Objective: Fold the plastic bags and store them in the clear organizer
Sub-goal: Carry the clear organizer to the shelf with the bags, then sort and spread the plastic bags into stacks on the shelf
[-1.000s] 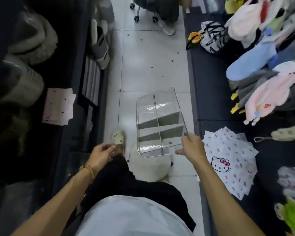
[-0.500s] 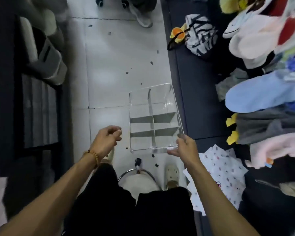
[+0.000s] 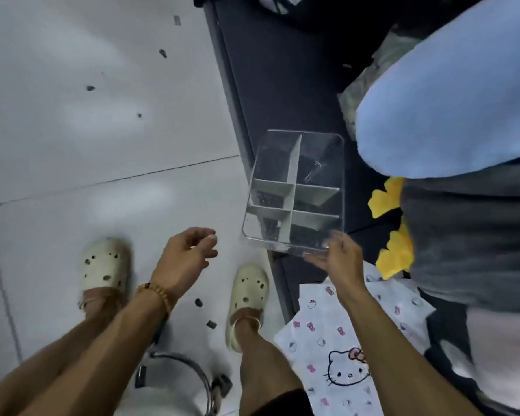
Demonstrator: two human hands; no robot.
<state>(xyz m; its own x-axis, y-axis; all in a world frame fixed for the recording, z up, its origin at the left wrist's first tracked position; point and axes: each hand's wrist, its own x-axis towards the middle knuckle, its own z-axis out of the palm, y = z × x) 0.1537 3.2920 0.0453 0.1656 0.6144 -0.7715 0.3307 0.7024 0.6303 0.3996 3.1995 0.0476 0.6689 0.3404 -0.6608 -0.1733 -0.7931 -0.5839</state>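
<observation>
The clear organizer (image 3: 297, 193) with white dividers and several empty compartments hangs over the edge of the dark table. My right hand (image 3: 339, 259) grips its near right corner. A stack of white plastic bags (image 3: 327, 334) printed with a cat face and pink bows lies on the table just below that hand, partly under my right forearm. My left hand (image 3: 186, 259) hovers over the floor to the left of the organizer, fingers loosely curled and holding nothing.
The dark table (image 3: 282, 85) runs along the right, bordered by plush items: a light blue one (image 3: 448, 100), a grey one with yellow feet (image 3: 463, 235). White tiled floor (image 3: 87, 130) lies left. My two cream clogs and a stool's metal ring (image 3: 192, 373) are below.
The organizer has moved right, from above the floor to over the table edge, still held by my right hand. The view has tipped down and closer. My left hand stays empty.
</observation>
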